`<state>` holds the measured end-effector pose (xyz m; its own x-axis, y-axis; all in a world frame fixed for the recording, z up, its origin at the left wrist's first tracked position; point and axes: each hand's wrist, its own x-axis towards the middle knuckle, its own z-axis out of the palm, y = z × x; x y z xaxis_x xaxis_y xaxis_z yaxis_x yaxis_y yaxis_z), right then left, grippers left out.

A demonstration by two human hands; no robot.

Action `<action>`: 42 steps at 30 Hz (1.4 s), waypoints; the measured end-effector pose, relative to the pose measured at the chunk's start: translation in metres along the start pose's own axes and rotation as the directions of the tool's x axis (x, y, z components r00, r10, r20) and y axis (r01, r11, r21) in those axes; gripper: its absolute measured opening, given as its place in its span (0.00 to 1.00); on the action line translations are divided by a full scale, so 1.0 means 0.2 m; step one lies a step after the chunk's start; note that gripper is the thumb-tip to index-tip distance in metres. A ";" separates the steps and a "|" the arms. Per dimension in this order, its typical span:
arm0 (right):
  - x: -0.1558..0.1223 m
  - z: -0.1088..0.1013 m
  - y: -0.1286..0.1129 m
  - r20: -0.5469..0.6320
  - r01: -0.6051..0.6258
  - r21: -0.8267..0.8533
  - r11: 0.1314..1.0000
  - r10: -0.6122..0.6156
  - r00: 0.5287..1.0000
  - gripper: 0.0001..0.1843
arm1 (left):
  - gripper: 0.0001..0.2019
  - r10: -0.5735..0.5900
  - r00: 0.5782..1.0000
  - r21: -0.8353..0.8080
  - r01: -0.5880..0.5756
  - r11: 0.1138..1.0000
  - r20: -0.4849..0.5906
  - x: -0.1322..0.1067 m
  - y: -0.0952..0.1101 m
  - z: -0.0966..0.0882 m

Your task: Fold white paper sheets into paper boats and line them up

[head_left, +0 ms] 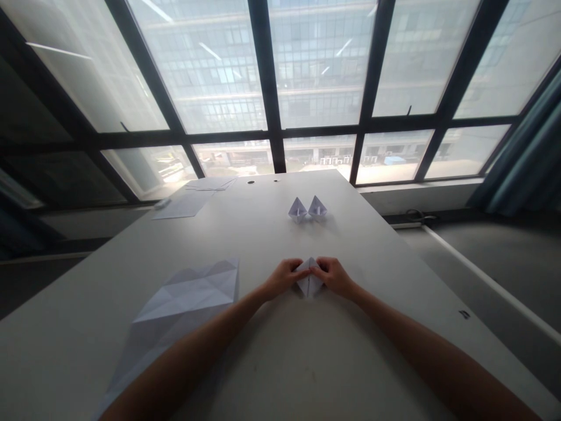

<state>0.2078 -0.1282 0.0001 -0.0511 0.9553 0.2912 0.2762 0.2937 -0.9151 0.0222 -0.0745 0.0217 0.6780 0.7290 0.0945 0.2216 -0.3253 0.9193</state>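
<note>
A small folded white paper piece (310, 283) lies on the white table (307, 356) in front of me. My left hand (284, 277) pinches its left upper edge with fingers closed. My right hand (335, 275) pinches its right upper edge the same way. The fingertips of both hands meet near the paper's top point. Farther back on the table stand two finished folded paper boats (307, 209), side by side.
A creased, unfolded white sheet (193, 289) lies to the left of my left arm. More flat sheets (188, 204) rest at the table's far left corner. Large windows with dark frames rise behind the table. A blue curtain (526, 158) hangs at the right.
</note>
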 end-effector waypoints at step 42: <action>0.00 -0.02 -0.02 0.131 -0.111 0.105 0.988 0.097 0.987 0.18 | 0.21 -0.072 0.997 -0.167 0.071 0.983 0.001 -0.02 0.04 -0.01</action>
<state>0.2102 -0.1297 0.0050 -0.1488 0.9755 0.1617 0.1782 0.1873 -0.9660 0.0195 -0.0791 0.0303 0.6614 0.7495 0.0278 0.1488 -0.1675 0.9746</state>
